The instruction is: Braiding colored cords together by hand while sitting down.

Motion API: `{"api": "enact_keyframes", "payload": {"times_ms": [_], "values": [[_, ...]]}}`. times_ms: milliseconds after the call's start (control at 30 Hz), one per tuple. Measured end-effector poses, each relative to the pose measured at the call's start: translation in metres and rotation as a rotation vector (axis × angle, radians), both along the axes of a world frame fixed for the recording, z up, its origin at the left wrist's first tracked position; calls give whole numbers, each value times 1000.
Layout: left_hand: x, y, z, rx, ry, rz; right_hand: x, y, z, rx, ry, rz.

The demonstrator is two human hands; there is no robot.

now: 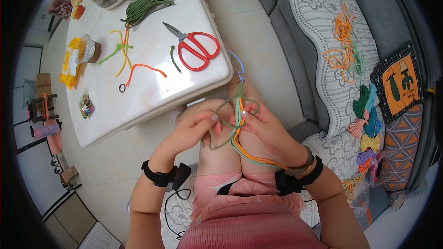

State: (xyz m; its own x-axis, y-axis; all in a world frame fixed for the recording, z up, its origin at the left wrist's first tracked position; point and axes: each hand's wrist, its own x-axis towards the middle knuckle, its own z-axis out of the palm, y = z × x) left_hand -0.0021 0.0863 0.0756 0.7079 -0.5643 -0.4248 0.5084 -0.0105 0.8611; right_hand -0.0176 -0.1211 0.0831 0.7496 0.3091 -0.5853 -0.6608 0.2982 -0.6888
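Note:
Over my lap, my left hand (199, 128) pinches a dark green cord (225, 144) between thumb and fingers. My right hand (261, 121) holds the bundle of orange and mint-green cords (238, 110), its thumb pressed near the green cord's crossing. Green loops open to both sides of the bundle. Above the hands, the cords meet in a green knotted section (240, 90) below a small ring. From that ring a blue cord (237, 58) runs up toward the table's edge. The loose orange and mint ends (258, 160) curve across my right thigh toward the right wrist.
On the white table (148, 97) lie red-handled scissors (197, 48), a green cord hank (148, 3), cut cord pieces (123, 52), a cord with a ring (142, 65) and a clear-lidded cup (88, 49). Colored cord hanks (368, 117) and tangled orange cord (342, 41) rest on the sofa.

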Motion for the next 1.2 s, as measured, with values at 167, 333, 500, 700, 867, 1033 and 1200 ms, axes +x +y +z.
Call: {"api": "enact_keyframes", "payload": {"times_ms": [167,333,500,700,867,1033,1200], "values": [[-3,-19,-5,693,-1011,2,-5,-3,2,30,120,-3],[-9,-34,-27,451,-675,164,-15,-2,-6,59,132,43],[-22,-52,-25,-139,509,340,-27,1,-25,-115,-42,65],[-24,-55,-13,-307,517,354,-24,3,-14,-293,-68,-5],[-21,-49,-11,-314,495,279,-24,3,0,-296,-179,-19],[-20,-41,-17,-255,270,163,-21,-12,-13,-521,-288,223],[-15,-48,-9,-426,495,288,0,-13,-8,-220,-54,316]]}}
